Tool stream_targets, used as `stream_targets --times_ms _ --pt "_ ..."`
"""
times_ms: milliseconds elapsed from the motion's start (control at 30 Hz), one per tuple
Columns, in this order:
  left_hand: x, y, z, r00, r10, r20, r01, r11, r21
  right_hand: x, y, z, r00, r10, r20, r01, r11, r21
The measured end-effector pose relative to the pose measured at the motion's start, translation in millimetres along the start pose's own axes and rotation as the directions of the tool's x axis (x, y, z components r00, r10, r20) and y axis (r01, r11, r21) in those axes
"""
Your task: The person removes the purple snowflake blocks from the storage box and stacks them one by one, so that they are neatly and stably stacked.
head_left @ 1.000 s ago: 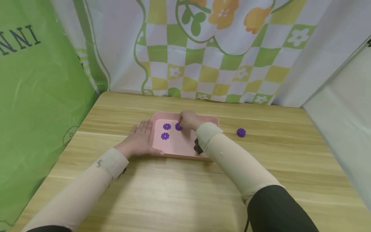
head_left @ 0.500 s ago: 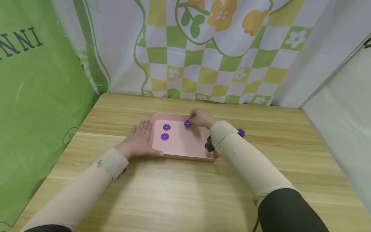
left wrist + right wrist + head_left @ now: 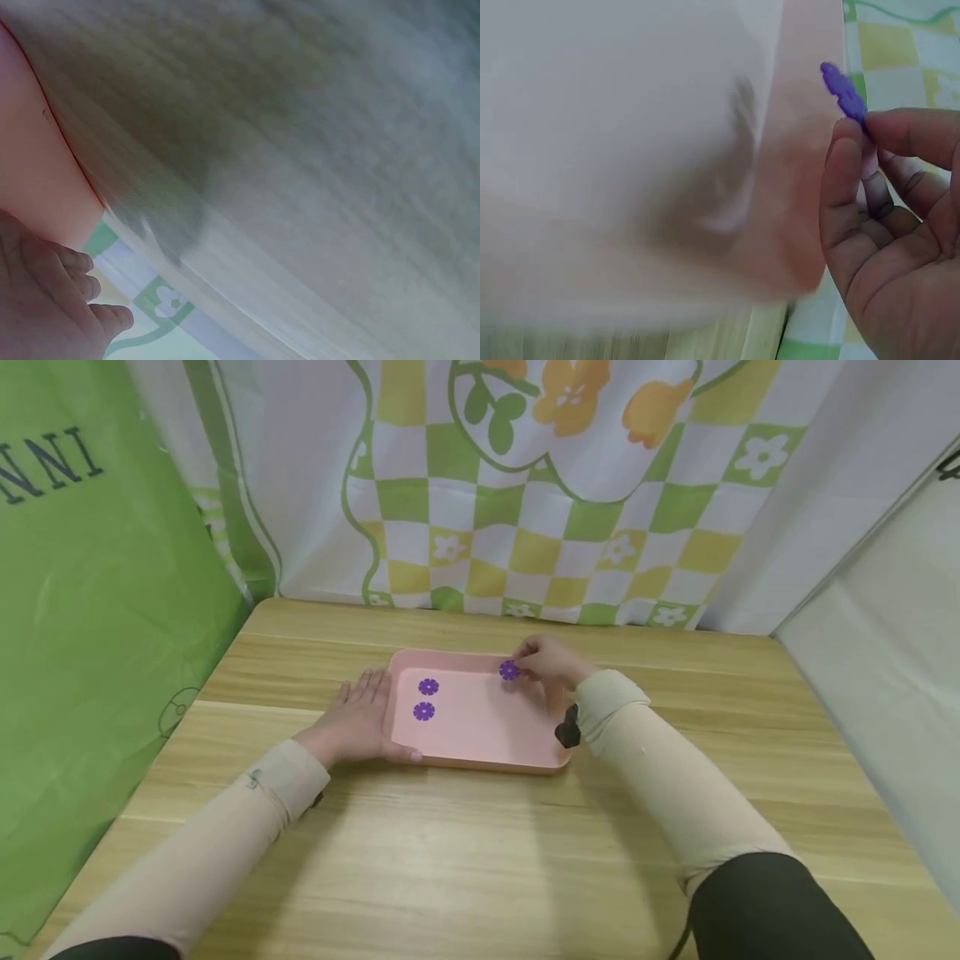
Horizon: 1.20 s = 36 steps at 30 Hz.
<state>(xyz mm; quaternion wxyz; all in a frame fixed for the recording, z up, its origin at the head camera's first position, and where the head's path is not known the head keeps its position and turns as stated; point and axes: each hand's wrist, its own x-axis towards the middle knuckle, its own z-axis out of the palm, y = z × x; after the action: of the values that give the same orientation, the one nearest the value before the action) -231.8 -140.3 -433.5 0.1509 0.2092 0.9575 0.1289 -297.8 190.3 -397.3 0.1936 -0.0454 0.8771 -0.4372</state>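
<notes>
Near the far right corner of the tray, the right hand pinches 1 purple disc by its rim, probably light, stiff, best held there. The left hand, fingers straight, touches the left edge.

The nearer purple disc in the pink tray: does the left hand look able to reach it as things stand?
Probably yes: the left hand rests at the left edge of the pink tray, close to the purple disc, with no other disc between them.

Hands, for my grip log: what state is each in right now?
Left hand: open, resting against the pink tray.
Right hand: closed, pinching a purple flower-shaped piece.
</notes>
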Motion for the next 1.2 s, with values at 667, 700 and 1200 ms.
stream_targets --times_ms 667,700,1200 --pt "1.7 -0.3 0.4 1.000 0.004 0.009 -0.004 1.000 -0.010 -31 55 -64 0.999 0.000 -0.052 0.010 0.983 0.183" --pt "1.6 -0.4 -0.1 1.000 0.005 0.009 -0.005 1.000 -0.009 -33 57 -67 0.999 0.001 -0.047 0.008 0.983 0.184" --pt "1.2 0.0 0.0 1.000 0.016 0.004 -0.016 1.000 -0.027 -54 96 -91 0.997 0.059 -0.049 -0.046 0.970 0.240"
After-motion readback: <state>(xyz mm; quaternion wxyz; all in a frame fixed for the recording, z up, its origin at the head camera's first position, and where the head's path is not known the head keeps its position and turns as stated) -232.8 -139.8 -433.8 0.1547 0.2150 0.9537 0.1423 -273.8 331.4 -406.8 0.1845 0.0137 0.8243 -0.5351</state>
